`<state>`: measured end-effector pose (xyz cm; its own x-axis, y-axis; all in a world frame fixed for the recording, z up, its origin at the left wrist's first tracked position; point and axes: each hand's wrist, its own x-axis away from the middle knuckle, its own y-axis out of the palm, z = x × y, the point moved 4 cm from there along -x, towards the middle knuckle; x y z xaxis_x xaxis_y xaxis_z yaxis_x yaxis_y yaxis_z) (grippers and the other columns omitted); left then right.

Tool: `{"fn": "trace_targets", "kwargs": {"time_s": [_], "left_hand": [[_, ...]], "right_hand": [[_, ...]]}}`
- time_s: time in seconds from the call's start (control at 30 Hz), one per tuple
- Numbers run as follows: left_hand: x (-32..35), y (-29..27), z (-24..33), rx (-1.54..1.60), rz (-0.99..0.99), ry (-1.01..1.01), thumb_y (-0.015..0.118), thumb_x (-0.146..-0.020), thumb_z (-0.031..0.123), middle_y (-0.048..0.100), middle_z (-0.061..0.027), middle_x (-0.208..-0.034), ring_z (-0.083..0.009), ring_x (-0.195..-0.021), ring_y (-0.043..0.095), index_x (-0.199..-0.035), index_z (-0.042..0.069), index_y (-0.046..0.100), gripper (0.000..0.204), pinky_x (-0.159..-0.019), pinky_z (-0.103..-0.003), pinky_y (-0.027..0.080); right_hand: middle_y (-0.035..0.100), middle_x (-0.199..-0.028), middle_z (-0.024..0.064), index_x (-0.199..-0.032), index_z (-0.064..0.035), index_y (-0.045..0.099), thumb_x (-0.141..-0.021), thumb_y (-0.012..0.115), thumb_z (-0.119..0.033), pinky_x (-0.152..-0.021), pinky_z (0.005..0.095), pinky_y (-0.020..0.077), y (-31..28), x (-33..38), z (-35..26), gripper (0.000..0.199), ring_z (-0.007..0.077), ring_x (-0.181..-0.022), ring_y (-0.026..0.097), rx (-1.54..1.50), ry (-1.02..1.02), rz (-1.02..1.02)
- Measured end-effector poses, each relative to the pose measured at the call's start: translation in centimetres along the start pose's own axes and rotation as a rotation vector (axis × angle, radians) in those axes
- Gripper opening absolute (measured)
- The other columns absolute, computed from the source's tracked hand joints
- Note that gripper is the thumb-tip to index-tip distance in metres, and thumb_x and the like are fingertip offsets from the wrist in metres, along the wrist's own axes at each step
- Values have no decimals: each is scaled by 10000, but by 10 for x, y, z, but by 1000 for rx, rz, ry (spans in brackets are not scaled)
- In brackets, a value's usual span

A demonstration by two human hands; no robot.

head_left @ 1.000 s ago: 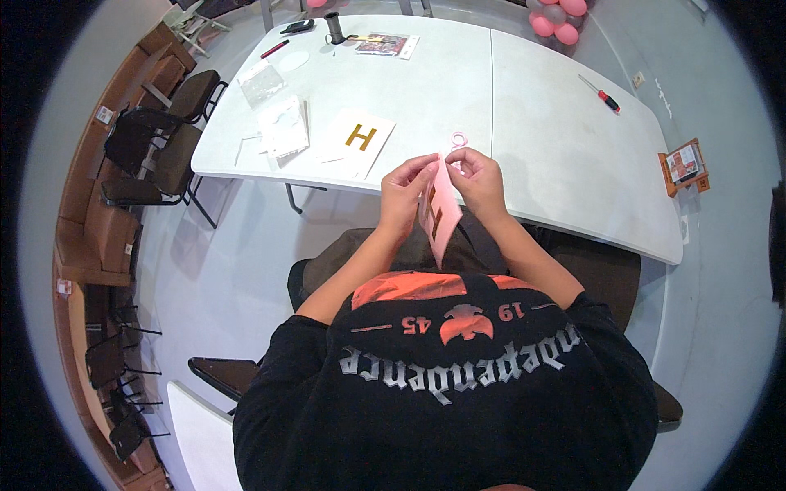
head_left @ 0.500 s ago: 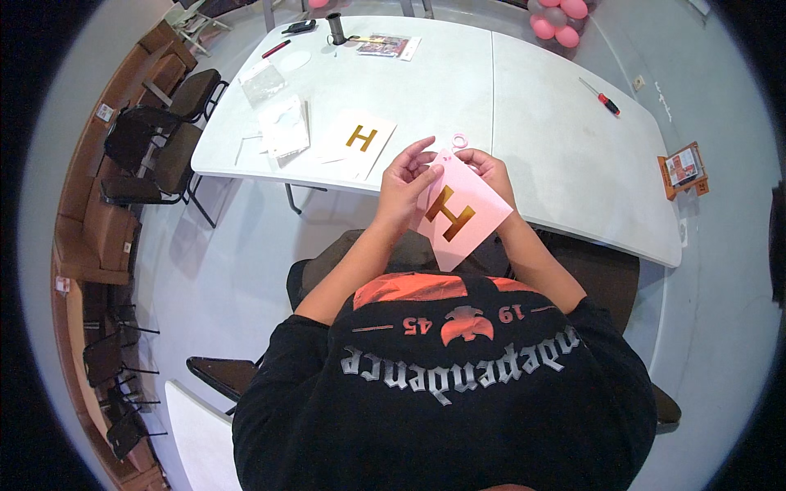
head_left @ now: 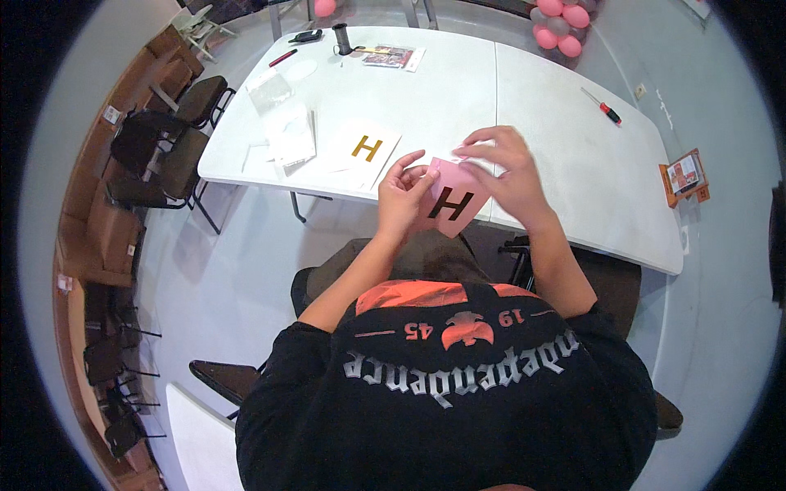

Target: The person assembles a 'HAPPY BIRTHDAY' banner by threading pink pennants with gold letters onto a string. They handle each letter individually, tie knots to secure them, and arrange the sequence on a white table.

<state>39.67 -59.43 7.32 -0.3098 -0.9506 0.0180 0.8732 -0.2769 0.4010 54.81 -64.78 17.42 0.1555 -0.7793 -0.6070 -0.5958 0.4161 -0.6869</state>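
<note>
A pink card (head_left: 460, 200) with a large dark, shiny letter is held above the table's near edge. My left hand (head_left: 399, 196) pinches its upper left corner between thumb and fingers. At the card's upper right edge is my right hand (head_left: 509, 176), thumb and fingers bent toward each other. Whatever lies between those fingertips is too small to make out. On the table to the left of my hands lies a white card (head_left: 385, 155) with a gold letter.
White papers (head_left: 292, 143) and a clear plastic sleeve (head_left: 268, 90) lie on the white table (head_left: 565, 155). Toward the back are a dark cylinder (head_left: 342, 39), a red pen (head_left: 283, 58) and a printed packet (head_left: 389, 56). A screwdriver (head_left: 607, 111) rests at the right; chairs (head_left: 176, 155) stand left.
My right hand has lifted and shifted right, coming to the card's top edge. The card has turned more upright and its letter looks darker. A small pink ring on the table is now hidden.
</note>
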Motion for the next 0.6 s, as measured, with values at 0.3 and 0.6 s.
{"fn": "trace_targets", "kwargs": {"time_s": [0.3, 0.6], "left_hand": [[7, -7, -18, 256, -124, -13, 623, -815, 8, 618, -104, -1021, -136, -921, 585, -1212, 0, 464, 428, -803, -253, 471], [11, -20, -39, 9, -109, -37, 636, -807, 31, 595, -20, -947, -75, -822, 546, -1179, 17, 526, 388, -707, -185, 444]], "right_hand": [[623, -955, 28, -902, -167, 711, -705, 688, -172, -875, 367, 381, 52, 25, 30, 199, 226, -963, 535, -150, 34, -47], [591, -927, 69, -838, -96, 604, -712, 657, -167, -828, 399, 372, 69, 31, 29, 154, 262, -954, 539, -109, -15, 36]]}}
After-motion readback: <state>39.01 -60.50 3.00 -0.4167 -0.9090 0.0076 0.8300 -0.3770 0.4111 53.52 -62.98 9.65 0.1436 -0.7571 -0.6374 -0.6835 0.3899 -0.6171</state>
